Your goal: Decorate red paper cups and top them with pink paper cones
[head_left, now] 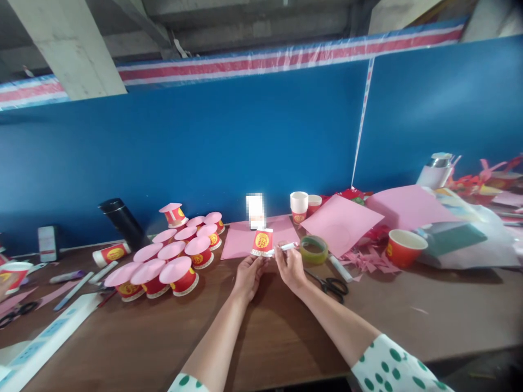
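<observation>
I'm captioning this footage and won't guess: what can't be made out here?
All in the head view:
Far side of the held red paper cup: hidden by its near side.
Whether the white pen in the right hand touches it: too small, blurred.
Bright upright object behind: pixelated.
Phone screen text: too small.
Long white strip: near end cut off at lower-left corner.

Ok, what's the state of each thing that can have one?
Left hand: holding red paper cup
Red paper cup: no pink top
Right hand: gripping white pen-shaped tool
Pink-topped cups: standing, tops on
Black bottle: capped
Cup beside black bottle: on its side
Red cup at right: upright, uncovered
Tape roll: lying flat
Scissors near right hand: flat, blade opening unclear
</observation>
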`<state>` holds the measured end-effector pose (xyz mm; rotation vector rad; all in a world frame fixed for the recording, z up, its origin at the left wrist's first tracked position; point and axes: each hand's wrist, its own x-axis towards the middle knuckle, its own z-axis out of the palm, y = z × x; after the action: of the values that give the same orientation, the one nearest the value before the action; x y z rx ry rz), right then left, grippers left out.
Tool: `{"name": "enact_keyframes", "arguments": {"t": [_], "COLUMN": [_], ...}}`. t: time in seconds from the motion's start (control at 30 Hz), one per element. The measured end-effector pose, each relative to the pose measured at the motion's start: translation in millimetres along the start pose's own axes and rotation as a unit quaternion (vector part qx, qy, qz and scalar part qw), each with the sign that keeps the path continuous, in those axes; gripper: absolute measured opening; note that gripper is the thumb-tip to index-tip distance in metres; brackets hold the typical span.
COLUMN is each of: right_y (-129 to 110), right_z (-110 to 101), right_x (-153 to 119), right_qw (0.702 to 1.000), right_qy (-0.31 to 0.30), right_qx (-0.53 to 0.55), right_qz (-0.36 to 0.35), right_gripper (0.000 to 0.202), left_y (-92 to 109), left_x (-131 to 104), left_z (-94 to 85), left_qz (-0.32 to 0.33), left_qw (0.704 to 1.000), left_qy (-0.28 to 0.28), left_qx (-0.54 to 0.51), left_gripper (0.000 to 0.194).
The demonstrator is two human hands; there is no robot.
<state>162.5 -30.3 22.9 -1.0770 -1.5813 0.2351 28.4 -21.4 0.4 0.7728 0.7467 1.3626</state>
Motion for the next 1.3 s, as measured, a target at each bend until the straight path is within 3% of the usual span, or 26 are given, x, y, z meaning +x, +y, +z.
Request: {"name": "enact_keyframes", "arguments": {"t": [1.3], "right_y": [0.5], "right_z": [2.5], "right_x": [-1.3], "right_qw": [1.000], "right_qy": [-0.016], "right_qx": [-0.005], "right_qz": [0.008], "right_gripper": [0.030], "left_y": [2.7], "left_x": [-4.3], "left_z": [5.4], "left_qz": [-0.001], "left_qw": [1.000], "left_qy": [0.001], "left_qx": [0.014], "left_gripper": [0.022]}}
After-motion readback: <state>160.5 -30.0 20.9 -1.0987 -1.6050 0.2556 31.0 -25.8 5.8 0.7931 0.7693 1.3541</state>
